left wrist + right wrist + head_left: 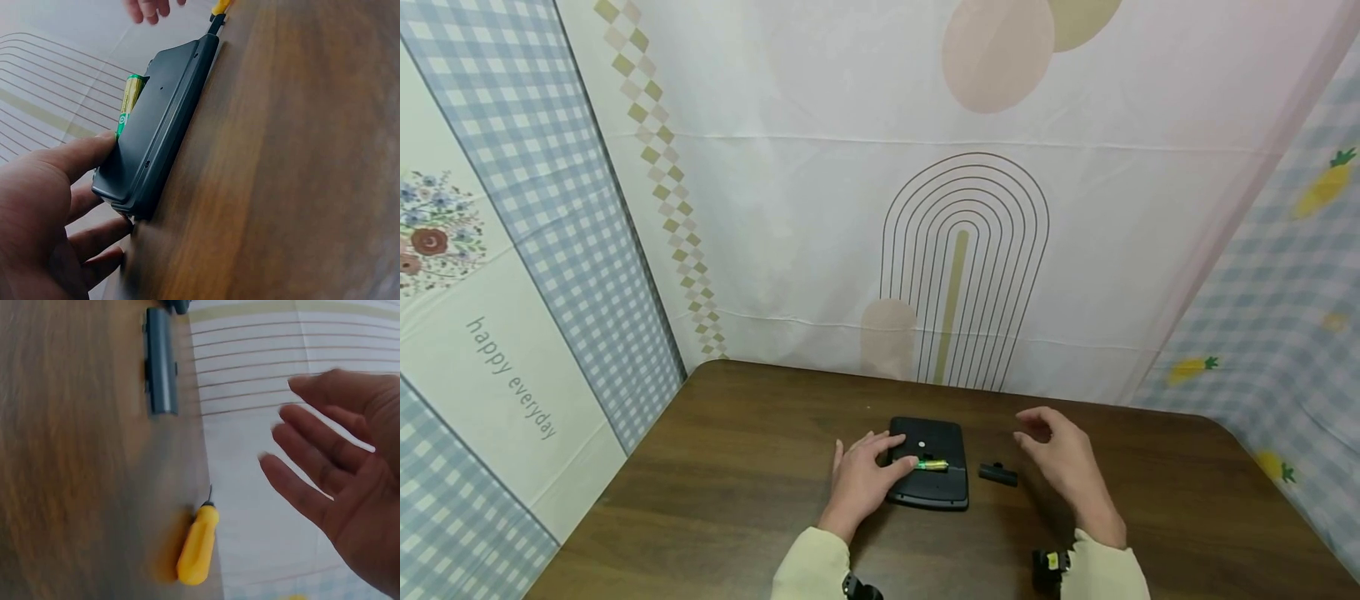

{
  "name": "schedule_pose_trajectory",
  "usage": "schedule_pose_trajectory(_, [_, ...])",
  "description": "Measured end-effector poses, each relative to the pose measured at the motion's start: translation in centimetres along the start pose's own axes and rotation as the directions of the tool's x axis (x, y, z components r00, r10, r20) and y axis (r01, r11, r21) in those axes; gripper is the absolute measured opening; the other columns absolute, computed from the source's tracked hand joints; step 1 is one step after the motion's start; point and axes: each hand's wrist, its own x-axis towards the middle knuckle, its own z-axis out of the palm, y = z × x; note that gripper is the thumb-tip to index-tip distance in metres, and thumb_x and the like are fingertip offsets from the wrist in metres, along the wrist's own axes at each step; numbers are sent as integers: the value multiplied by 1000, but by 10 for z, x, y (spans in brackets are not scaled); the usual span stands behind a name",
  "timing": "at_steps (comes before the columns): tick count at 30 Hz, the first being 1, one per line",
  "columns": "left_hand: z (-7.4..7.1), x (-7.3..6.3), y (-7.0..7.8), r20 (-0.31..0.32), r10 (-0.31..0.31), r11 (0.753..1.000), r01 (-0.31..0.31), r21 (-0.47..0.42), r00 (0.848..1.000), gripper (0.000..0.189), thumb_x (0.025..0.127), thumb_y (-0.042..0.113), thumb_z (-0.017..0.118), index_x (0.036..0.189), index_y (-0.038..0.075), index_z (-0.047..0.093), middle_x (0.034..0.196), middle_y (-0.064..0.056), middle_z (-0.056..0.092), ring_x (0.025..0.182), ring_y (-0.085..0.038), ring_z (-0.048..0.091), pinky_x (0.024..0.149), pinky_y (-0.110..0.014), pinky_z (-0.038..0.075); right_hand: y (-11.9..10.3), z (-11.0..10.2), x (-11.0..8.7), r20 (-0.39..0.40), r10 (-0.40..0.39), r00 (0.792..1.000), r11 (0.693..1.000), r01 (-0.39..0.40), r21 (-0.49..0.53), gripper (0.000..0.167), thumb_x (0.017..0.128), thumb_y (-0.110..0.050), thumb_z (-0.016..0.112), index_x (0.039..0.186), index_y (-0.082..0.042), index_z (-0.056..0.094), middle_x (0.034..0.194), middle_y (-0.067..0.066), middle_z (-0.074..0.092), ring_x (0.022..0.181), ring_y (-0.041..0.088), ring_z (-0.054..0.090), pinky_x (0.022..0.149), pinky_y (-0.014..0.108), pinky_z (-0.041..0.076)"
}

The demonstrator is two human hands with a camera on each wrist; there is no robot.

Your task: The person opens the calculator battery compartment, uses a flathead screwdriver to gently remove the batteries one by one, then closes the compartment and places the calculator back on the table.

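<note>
The left hand (pixel 865 479) grips the edge of the device (pixel 934 487) on the table (pixel 737 467), thumb touching the battery (pixel 934 465) set in it, while the right hand (pixel 1067 462), loosely bent and bare, hovers near the cover (pixel 997 474) and yellow screwdriver (pixel 199 547).

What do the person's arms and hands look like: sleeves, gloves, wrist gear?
Pale yellow fabric left sleeve, matching right sleeve. Left hand and right hand are bare; no gloves. Small black left wrist device; black boxy right wrist device with a yellow patch. No cables visible.
</note>
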Motion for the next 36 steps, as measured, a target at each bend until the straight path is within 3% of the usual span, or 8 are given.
schedule_pose_trajectory(4, [0, 1, 0, -1, 3, 1000, -3, -3, 1000, 51, 95, 44, 78, 137, 15, 74, 146, -14, 64, 146, -39, 48, 122, -74, 4, -12, 5, 2, 63, -33, 997, 999, 32, 17, 33, 98, -6, 76, 129, 2, 68, 121, 19, 70, 110, 36, 67, 92, 56, 57])
schedule_pose_trajectory(6, [0, 1, 0, 0, 2, 1000, -2, -4, 1000, 51, 96, 44, 78, 137, 15, 74, 146, -14, 64, 146, -39, 47, 122, -74, 4, -18, 8, 3, 88, -47, 995, 998, 44, 32, 32, 98, -6, 76, 128, 2, 68, 120, 18, 71, 110, 35, 68, 104, 60, 50])
schedule_pose_trajectory(9, [0, 1, 0, 2, 0, 1000, 0, -5, 1000, 51, 96, 44, 78, 137, 15, 74, 146, -14, 64, 146, -40, 47, 122, -74, 4, -25, 13, 3, 104, -64, 993, 997, 59, 46, 31, 97, -4, 76, 127, 2, 69, 120, 17, 71, 108, 33, 69, 106, 61, 48])
schedule_pose_trajectory(11, [0, 1, 0, 6, -2, 1000, 2, -4, 1000, 51, 96, 44, 78, 137, 15, 74, 147, -14, 63, 146, -39, 47, 122, -74, 4, -30, 18, 3, 102, -73, 992, 996, 68, 54, 32, 96, -2, 76, 126, 1, 69, 119, 16, 72, 107, 31, 70, 105, 58, 50])
schedule_pose_trajectory(15, [-2, 2, 0, 7, -4, 1000, 4, 1, 1000, 52, 96, 46, 77, 138, 16, 73, 147, -14, 63, 147, -39, 47, 122, -73, 3, -42, 29, 5, 120, -112, 987, 992, 104, 68, 33, 92, 2, 79, 124, -1, 70, 115, 13, 72, 104, 28, 70, 89, 47, 61])
schedule_pose_trajectory(23, [-3, 4, 2, 3, -3, 1000, 3, 23, 1000, 50, 97, 45, 77, 137, 17, 74, 146, -14, 64, 146, -39, 48, 121, -75, 4, -56, 50, 7, 202, -198, 959, 978, 181, 99, 22, 90, 4, 81, 110, -3, 75, 105, 4, 72, 93, 22, 69, 82, 41, 61])
schedule_pose_trajectory(30, [0, 3, 2, -9, -12, 1000, 12, 17, 1000, 49, 97, 45, 77, 136, 17, 75, 144, -13, 65, 145, -40, 49, 121, -75, 5, -59, 62, 8, 261, -313, 913, 950, 305, 73, 16, 88, 4, 82, 99, -6, 75, 95, -1, 68, 84, 15, 66, 75, 30, 59])
schedule_pose_trajectory(36, [3, 1, 0, -20, 1, 1000, 0, 31, 1000, 49, 95, 45, 78, 135, 15, 76, 142, -14, 67, 143, -40, 51, 120, -76, 6, -60, 69, 8, 307, -331, 893, 941, 336, 37, 16, 86, -2, 87, 96, -8, 76, 94, -3, 66, 83, 14, 65, 74, 28, 58])
